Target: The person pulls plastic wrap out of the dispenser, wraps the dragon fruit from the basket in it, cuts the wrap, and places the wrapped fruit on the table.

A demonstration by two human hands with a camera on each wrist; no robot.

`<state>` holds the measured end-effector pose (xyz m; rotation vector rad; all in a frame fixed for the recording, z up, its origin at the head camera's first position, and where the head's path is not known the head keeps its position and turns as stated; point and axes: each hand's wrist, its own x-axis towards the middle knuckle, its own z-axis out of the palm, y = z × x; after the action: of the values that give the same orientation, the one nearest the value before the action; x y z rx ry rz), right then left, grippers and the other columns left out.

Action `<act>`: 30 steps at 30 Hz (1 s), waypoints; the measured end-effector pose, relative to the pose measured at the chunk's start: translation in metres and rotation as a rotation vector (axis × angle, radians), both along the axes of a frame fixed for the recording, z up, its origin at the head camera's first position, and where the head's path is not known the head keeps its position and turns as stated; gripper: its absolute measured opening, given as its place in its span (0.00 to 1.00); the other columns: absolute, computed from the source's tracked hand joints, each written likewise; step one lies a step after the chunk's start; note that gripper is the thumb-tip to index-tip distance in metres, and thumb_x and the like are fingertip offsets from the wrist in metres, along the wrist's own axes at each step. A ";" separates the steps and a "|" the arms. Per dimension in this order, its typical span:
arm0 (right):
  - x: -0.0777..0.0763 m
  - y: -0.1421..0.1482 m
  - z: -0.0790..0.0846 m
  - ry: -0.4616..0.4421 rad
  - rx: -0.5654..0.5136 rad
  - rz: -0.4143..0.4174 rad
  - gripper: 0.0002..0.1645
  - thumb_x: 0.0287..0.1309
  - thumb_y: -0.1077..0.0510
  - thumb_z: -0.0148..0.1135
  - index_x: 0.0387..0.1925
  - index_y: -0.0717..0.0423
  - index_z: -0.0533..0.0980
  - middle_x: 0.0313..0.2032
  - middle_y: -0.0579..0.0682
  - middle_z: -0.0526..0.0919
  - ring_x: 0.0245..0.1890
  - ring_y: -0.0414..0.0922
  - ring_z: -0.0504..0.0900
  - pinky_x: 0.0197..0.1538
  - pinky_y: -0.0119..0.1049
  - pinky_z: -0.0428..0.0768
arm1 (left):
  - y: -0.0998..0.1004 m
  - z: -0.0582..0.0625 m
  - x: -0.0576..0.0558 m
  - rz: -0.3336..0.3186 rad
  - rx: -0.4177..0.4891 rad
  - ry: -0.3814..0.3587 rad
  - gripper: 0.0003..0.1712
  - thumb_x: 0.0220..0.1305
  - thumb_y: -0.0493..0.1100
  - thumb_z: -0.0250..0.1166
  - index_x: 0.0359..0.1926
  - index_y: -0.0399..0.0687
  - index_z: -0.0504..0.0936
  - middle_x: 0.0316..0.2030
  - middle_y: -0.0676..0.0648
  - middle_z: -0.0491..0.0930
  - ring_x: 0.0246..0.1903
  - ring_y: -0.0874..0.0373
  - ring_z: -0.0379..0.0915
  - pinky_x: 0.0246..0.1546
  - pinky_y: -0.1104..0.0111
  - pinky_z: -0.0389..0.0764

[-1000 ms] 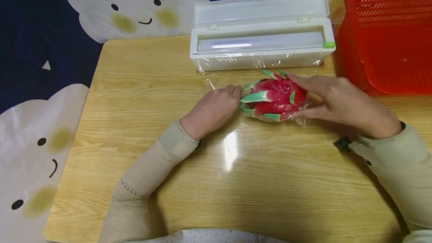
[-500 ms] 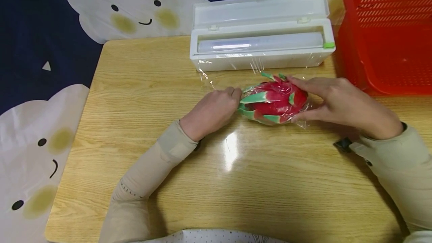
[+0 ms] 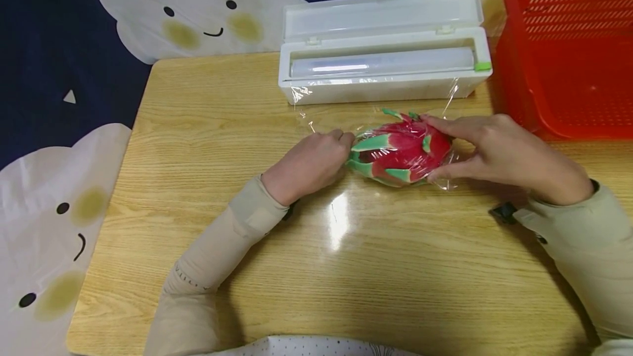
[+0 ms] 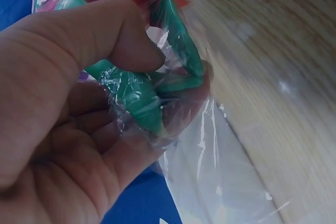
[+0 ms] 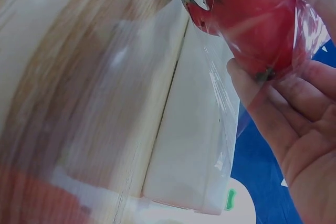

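A red dragon fruit (image 3: 405, 150) with green scales lies sideways between my hands, clear cling film (image 3: 341, 117) around it. My left hand (image 3: 309, 163) grips its leafy left end; in the left wrist view the thumb and fingers pinch the film-covered green tips (image 4: 144, 100). The right hand (image 3: 509, 153) holds the fruit's rounded right end between thumb and fingers; in the right wrist view film stretches past these fingers. From the fruit the film runs back to a white dispenser box (image 3: 381, 91), whose lid stands up over a film roll (image 3: 381, 62).
A red plastic basket (image 3: 519, 70) stands right of the dispenser. A green slider (image 3: 482, 66) sits at the box's right front edge. The wooden table (image 3: 198, 125) ends at the left before a cloud-patterned cloth (image 3: 198, 10).
The fruit has rolled or shifted slightly towards me, and the film between it and the box looks more taut at the right. Both hands keep their hold, nearly in place.
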<state>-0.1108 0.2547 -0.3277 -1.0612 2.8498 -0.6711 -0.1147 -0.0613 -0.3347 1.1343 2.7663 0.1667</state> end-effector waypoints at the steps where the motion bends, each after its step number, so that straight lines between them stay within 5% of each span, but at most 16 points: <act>1: 0.000 0.000 0.000 -0.005 0.002 -0.001 0.63 0.29 0.44 0.90 0.71 0.52 0.73 0.51 0.63 0.89 0.37 0.52 0.91 0.38 0.48 0.90 | 0.000 0.001 0.000 0.002 0.002 -0.009 0.10 0.70 0.31 0.56 0.48 0.35 0.80 0.39 0.41 0.85 0.40 0.49 0.86 0.38 0.58 0.89; 13: 0.000 0.001 0.001 -0.037 0.015 0.004 0.62 0.29 0.43 0.89 0.71 0.53 0.73 0.44 0.59 0.92 0.24 0.33 0.80 0.31 0.35 0.88 | 0.000 0.005 0.000 0.019 -0.013 -0.103 0.14 0.64 0.31 0.62 0.50 0.36 0.81 0.42 0.43 0.85 0.43 0.51 0.86 0.42 0.59 0.89; 30: -0.001 0.004 0.000 -0.099 0.015 -0.001 0.58 0.32 0.43 0.88 0.69 0.51 0.76 0.31 0.51 0.91 0.19 0.28 0.70 0.25 0.21 0.75 | -0.004 0.006 -0.006 0.009 0.017 -0.198 0.21 0.62 0.36 0.67 0.56 0.37 0.79 0.44 0.45 0.84 0.36 0.56 0.77 0.41 0.62 0.84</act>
<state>-0.1121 0.2591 -0.3281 -0.9948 2.7671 -0.6809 -0.1203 -0.0649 -0.3285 1.0482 2.6008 0.2876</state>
